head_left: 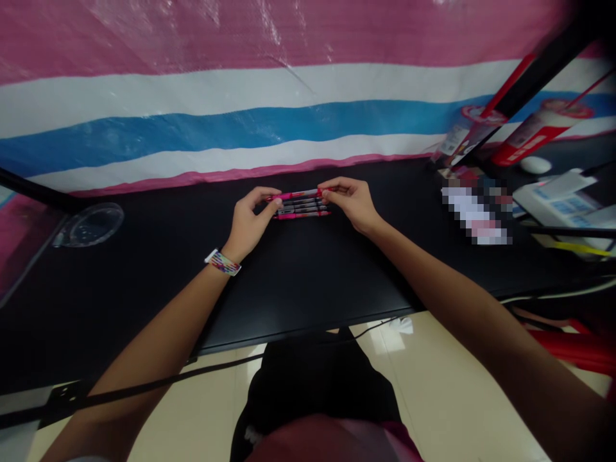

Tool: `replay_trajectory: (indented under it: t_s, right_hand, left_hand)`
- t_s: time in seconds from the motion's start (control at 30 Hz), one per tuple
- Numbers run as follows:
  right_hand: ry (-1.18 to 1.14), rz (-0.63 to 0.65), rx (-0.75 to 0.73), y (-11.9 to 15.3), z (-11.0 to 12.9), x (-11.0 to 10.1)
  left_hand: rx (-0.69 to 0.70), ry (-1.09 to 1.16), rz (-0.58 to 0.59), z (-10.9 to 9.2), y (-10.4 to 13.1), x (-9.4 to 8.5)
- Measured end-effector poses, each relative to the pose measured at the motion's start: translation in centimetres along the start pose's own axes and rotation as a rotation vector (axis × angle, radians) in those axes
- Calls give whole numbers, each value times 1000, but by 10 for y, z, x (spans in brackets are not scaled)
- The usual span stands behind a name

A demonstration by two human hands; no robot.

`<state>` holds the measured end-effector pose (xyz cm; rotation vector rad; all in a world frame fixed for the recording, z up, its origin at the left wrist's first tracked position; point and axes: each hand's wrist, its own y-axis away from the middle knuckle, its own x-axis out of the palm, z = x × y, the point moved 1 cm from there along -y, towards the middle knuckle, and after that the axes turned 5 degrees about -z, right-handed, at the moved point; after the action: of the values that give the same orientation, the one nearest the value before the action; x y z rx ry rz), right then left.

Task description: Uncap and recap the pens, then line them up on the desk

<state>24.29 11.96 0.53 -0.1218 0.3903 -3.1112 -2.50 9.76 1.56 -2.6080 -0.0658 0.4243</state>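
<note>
Several pens lie side by side on the black desk (289, 282), black ones in the middle and a pink-red pen (303, 216) along the near side. At the far side of the row, another pink-red pen (304, 193) is pinched at both ends. My left hand (253, 218) has thumb and fingers closed on its left end. Its right end sits between the thumb and fingers of my right hand (353, 202). Whether that pen touches the desk or is slightly raised, I cannot tell. My fingers cover the ends of some pens.
A clear plastic lid (94, 224) lies at the left. Toward the right stand a clear cup (469, 138) with a red straw and a red-and-white cup (539, 131). Near them are a white mouse (536, 165) and a blurred-out item (476, 212). A striped sheet (240, 128) hangs behind.
</note>
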Motion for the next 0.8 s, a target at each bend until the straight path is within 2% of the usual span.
replay_trajectory:
  t_s: [0.1, 0.2, 0.37, 0.63, 0.8]
  right_hand:
    - [16, 1, 9, 0, 0, 1]
    - [15, -5, 30, 0, -1, 0]
    - [-100, 27, 114, 1, 2, 0]
    - [-389, 327, 407, 6, 20, 4]
    - [-440, 376, 436, 8, 21, 7]
  left_hand:
    - [-15, -22, -31, -1, 1, 0]
    - [38, -64, -59, -3, 2, -1]
    - [87, -97, -78, -5, 1, -2]
    - [23, 7, -97, -5, 0, -1]
    - [32, 6, -106, -4, 1, -1]
